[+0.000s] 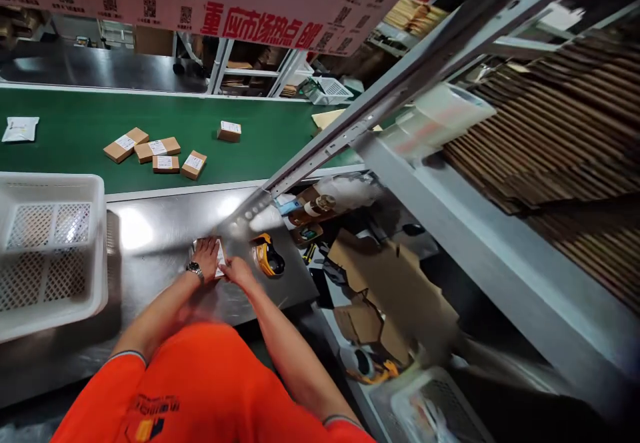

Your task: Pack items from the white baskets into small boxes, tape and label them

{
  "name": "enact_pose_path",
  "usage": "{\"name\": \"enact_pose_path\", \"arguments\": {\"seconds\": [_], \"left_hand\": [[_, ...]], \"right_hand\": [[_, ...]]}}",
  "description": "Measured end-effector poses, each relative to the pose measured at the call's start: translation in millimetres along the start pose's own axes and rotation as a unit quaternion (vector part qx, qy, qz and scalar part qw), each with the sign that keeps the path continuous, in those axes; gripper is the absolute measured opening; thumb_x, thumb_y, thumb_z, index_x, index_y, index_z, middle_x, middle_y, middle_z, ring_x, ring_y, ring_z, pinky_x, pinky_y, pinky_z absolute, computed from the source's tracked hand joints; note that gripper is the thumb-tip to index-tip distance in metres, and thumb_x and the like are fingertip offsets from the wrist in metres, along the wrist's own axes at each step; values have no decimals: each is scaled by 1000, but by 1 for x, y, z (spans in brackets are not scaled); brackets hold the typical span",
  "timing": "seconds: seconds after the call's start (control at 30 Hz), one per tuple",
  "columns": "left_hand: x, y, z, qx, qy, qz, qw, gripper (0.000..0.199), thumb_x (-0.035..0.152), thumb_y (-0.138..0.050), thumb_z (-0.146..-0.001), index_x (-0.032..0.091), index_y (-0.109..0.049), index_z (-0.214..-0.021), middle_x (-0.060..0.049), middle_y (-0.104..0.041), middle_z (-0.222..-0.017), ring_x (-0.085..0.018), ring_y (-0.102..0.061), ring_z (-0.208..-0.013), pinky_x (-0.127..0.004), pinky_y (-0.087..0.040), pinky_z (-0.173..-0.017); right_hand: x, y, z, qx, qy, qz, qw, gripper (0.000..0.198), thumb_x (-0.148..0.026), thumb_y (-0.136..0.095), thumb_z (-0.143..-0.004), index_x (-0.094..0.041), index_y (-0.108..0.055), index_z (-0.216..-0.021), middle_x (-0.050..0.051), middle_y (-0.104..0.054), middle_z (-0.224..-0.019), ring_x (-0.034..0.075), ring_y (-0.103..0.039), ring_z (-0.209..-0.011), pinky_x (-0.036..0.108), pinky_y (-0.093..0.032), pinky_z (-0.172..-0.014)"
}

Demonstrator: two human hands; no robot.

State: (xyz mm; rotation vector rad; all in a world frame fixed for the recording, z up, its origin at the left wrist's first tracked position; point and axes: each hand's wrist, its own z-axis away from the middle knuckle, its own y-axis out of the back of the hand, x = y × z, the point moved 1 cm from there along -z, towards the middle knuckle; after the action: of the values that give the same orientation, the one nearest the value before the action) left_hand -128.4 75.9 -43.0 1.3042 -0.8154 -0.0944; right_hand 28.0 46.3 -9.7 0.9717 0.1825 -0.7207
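Left of both hands, a white rectangular plastic basket with mesh panels [103, 250] sits on the shiny metal table [155, 276]. The left hand [205, 254] is spread flat, fingers stretched forward, over a small flat parcel with a white label [221, 256], which lies on the table beneath it and just left of the right hand [235, 271]. The right hand's fingers bend in at the parcel's near right edge; whether they pinch it, I cannot tell. Right of that hand, near it, rests a yellow-and-black tape dispenser [270, 255].

The hands seem to be settling the label: best to keep the left palm steady as an anchor and smooth outward with the right, so no crease or lifted corner remains. The label's bare strip points away from the body; the parcel's long axis probably does too, though the left hand hides much.
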Motion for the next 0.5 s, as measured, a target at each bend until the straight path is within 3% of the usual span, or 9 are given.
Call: {"name": "enact_pose_path", "arguments": {"seconds": [0.13,0.27,0.4,0.5], "left_hand": [[-5,-10,2,-5,-5,-7,1000,61,24,-51,-111,6,-54,-169,-26,-46,-182,-42,-38,-173,-63,-29,-142],[-4,-16,2,-10,13,-4,1000,69,40,-66,-107,19,-57,-172,-20,-42,-186,-43,-35,-174,-67,-27,-143],[-4,-20,2,-8,17,-1,1000,92,63,-81,-95,25,-57,-174,-18,-37,-189,-49,-28,-174,-72,-24,-142],[-4,-19,3,-19,19,-13,1000,117,79,-86,-83,22,-50,-179,-22,-30,-191,-53,-22,-176,-74,-20,-142]], "right_hand": [[5,15,-9,-71,-30,75,994,54,-51,-80,-102,-23,-64,-59,8,-65,-53,27,-77,-79,34,-56,-83],[33,17,-10,-149,-79,29,985,59,-65,-74,-103,-20,-66,-65,11,-71,-60,22,-73,-66,31,-54,-67],[70,-13,10,-195,-90,-97,972,54,-67,-85,-94,-23,-61,-74,4,-71,-65,17,-69,-59,23,-48,-53],[88,-45,32,-224,-68,-115,965,52,-63,-91,-89,-22,-62,-75,0,-68,-64,14,-64,-58,21,-48,-54]]}}
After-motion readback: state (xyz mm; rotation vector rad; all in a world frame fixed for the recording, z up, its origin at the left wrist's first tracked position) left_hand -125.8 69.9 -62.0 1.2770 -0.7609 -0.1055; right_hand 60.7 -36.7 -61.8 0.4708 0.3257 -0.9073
